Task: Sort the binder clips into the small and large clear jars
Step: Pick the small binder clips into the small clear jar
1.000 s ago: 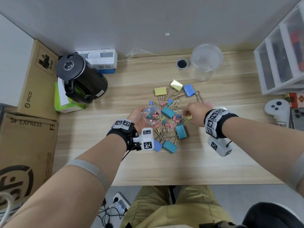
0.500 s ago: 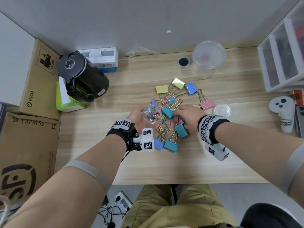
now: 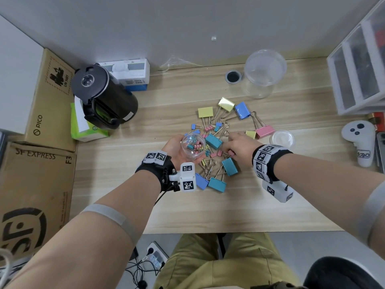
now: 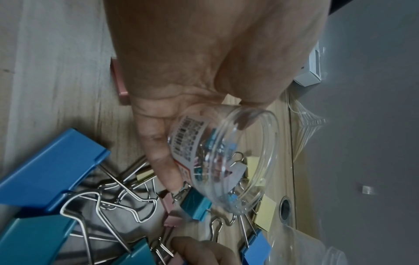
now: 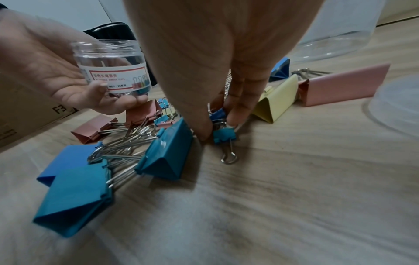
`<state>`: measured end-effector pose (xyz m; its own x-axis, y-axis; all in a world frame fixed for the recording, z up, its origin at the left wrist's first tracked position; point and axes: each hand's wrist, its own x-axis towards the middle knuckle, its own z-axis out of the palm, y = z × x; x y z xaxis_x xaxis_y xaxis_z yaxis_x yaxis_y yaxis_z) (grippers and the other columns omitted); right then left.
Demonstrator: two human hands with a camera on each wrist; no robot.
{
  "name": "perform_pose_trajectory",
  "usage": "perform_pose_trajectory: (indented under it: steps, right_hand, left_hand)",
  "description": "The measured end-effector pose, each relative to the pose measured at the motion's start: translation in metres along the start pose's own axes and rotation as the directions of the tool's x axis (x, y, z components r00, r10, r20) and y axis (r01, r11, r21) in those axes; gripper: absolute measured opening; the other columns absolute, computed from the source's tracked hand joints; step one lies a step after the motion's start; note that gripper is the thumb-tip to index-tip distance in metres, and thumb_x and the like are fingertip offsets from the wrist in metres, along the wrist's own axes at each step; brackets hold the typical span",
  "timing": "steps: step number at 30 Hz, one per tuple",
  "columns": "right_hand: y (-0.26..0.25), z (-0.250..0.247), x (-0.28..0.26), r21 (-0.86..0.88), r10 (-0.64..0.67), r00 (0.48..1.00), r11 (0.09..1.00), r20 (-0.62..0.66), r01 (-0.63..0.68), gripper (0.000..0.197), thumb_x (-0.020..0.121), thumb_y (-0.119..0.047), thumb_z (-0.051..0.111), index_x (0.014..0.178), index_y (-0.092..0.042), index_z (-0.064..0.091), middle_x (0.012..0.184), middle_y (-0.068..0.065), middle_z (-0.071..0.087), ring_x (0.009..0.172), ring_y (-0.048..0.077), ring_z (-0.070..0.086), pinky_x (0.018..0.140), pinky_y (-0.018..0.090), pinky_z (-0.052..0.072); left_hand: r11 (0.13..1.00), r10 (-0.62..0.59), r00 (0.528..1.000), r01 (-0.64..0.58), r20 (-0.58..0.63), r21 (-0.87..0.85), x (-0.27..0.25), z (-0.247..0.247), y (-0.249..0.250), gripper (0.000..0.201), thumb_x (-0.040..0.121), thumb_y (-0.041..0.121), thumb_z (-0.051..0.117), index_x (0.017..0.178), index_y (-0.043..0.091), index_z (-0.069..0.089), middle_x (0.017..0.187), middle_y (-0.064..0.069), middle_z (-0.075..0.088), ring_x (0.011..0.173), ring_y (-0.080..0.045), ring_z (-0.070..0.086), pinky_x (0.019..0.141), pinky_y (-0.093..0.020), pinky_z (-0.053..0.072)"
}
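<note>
The left hand (image 3: 177, 148) cups the small clear jar (image 3: 192, 148), fingers curled round its labelled wall, holding it tilted just above the middle of the wooden desk (image 3: 145, 207) with a few small clips already inside. The right hand (image 3: 239, 146) reaches down into the heap of binder clips (image 3: 216, 147) at the desk's centre, its thumb and fingertips (image 5: 235, 114) closing on a small teal clip (image 5: 224, 135) that lies on the wood beside a large teal clip (image 5: 167, 154). The large clear jar (image 3: 264, 74) stands upright near the far edge, well apart from both hands
</note>
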<state>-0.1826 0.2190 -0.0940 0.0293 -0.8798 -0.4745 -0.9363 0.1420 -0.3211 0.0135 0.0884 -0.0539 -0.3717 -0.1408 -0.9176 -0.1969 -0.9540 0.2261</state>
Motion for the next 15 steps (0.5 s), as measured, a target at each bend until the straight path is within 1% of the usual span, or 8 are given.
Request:
perform_pose_trajectory:
  steps: [3, 5, 7, 10, 13, 15]
  right_hand:
    - [0.001, 0.002, -0.002, 0.044, 0.003, 1.0, 0.999, -0.014, -0.002, 0.043, 0.084, -0.009, 0.063, 0.12, -0.034, 0.064, 0.096, 0.0, 0.041, 0.096, 0.026, 0.046, 0.085, 0.044, 0.049]
    - [0.001, 0.003, -0.002, 0.064, 0.011, 1.0, 0.998, -0.015, -0.01, 0.043, 0.084, -0.008, 0.063, 0.119, -0.033, 0.063, 0.097, -0.001, 0.04, 0.098, 0.026, 0.045, 0.086, 0.043, 0.048]
    - [0.001, 0.004, -0.004, 0.09, 0.029, 0.999, 0.996, -0.015, -0.028, 0.036, 0.086, -0.009, 0.061, 0.116, -0.028, 0.063, 0.098, -0.002, 0.04, 0.104, 0.026, 0.045, 0.089, 0.04, 0.045]
    - [0.004, 0.007, -0.005, 0.136, 0.066, 0.997, 0.989, -0.027, -0.062, 0.027, 0.087, -0.012, 0.059, 0.112, -0.023, 0.065, 0.099, -0.003, 0.046, 0.104, 0.024, 0.047, 0.089, 0.035, 0.042]
    - [0.005, 0.0, -0.008, 0.209, 0.092, 0.995, 0.975, -0.042, -0.082, 0.022, 0.086, -0.019, 0.068, 0.107, -0.02, 0.069, 0.1, 0.0, 0.055, 0.1, 0.023, 0.054, 0.087, 0.034, 0.046]
    - [0.005, -0.012, -0.01, 0.262, 0.131, 0.988, 0.959, -0.082, -0.105, 0.023, 0.085, -0.024, 0.071, 0.108, -0.019, 0.07, 0.099, 0.0, 0.059, 0.096, 0.021, 0.057, 0.085, 0.033, 0.048]
  left_hand:
    - [1.0, 0.003, 1.0, -0.003, -0.006, 0.0, -0.001, 0.001, 0.0, 0.044, 0.106, 0.033, 0.036, 0.112, 0.005, 0.068, 0.108, -0.022, 0.07, 0.101, -0.035, 0.064, 0.056, -0.039, 0.061]
    - [1.0, 0.006, 1.0, -0.006, -0.01, 0.002, -0.002, 0.002, 0.0, 0.043, 0.106, 0.033, 0.036, 0.112, 0.005, 0.068, 0.107, -0.022, 0.071, 0.101, -0.035, 0.064, 0.057, -0.039, 0.061]
    - [1.0, 0.014, 1.0, -0.014, -0.012, 0.007, -0.002, 0.003, 0.0, 0.043, 0.106, 0.033, 0.036, 0.112, 0.006, 0.069, 0.105, -0.021, 0.071, 0.101, -0.035, 0.064, 0.057, -0.039, 0.062]
    - [1.0, 0.022, 0.999, -0.022, -0.025, 0.022, -0.003, 0.005, -0.001, 0.042, 0.107, 0.033, 0.036, 0.109, 0.007, 0.07, 0.102, -0.021, 0.073, 0.102, -0.035, 0.064, 0.059, -0.038, 0.062]
    - [0.999, 0.027, 0.999, -0.025, -0.03, 0.045, -0.002, 0.006, -0.001, 0.042, 0.107, 0.032, 0.036, 0.106, 0.008, 0.07, 0.099, -0.019, 0.074, 0.104, -0.035, 0.063, 0.06, -0.037, 0.061]
    - [0.997, 0.031, 0.999, -0.028, -0.039, 0.07, -0.001, 0.007, -0.001, 0.043, 0.107, 0.033, 0.036, 0.104, 0.009, 0.071, 0.097, -0.018, 0.075, 0.099, -0.034, 0.065, 0.063, -0.038, 0.06]
